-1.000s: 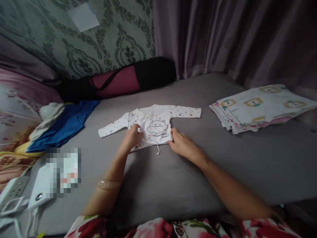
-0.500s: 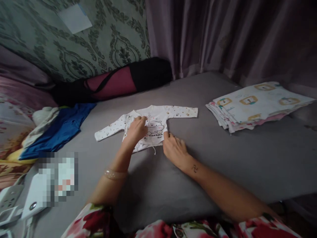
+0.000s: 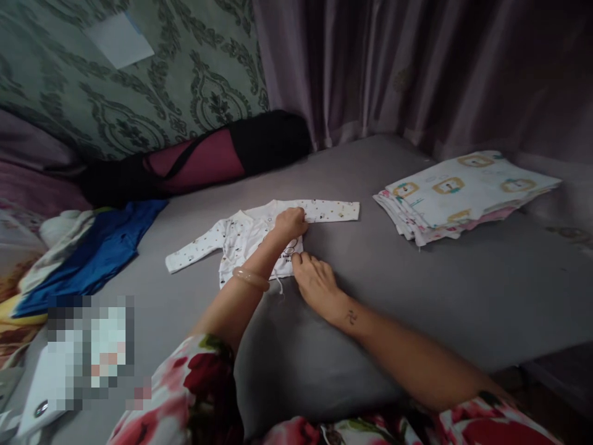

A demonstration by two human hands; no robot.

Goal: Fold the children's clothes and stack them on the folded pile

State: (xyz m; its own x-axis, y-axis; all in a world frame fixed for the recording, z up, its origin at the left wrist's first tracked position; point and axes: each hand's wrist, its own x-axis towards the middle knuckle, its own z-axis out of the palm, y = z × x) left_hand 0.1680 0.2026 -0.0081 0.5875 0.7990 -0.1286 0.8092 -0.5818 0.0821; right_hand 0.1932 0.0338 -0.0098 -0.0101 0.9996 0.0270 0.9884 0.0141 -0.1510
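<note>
A small white baby shirt [image 3: 241, 240] with a dotted print and a cartoon animal lies front up on the grey bed, both sleeves spread out. My left hand [image 3: 291, 224] reaches across it, fingers closed on the cloth below the right-hand sleeve. At the lower right corner, my right hand [image 3: 315, 279] pinches the side edge near the hem. My left hand and forearm cover part of the printed animal. A thin white tie string [image 3: 280, 284] hangs out from the bottom hem.
Folded printed cloths [image 3: 463, 191] are stacked at the right. A black and maroon long bag [image 3: 204, 162] lies along the wall. Blue clothing [image 3: 92, 253] is heaped at the left, with a white device [image 3: 46, 383] and blurred items nearer me.
My left hand has moved right across the shirt front, from its middle to the side below the sleeve. My right hand stays at the lower corner. The view has shifted slightly.
</note>
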